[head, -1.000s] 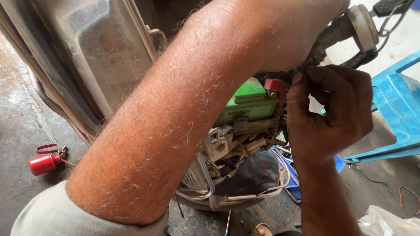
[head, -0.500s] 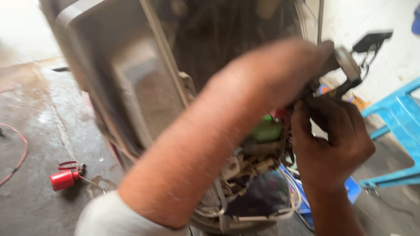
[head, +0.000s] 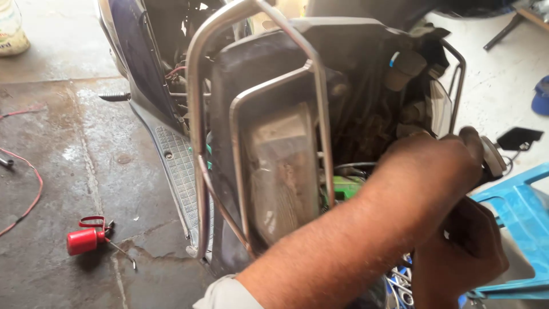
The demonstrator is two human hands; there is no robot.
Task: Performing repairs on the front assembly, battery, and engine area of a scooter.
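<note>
Item: round switch fitting, at the scooter's open front, above the green part. Your left hand pinches it; right hand curled below, hold unclear. Likely light, stiff, wire-tethered: grip its rim.

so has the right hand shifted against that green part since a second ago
Yes. The right hand held beside the green part at its level a second ago; now it sits lower and further right of it.
</note>
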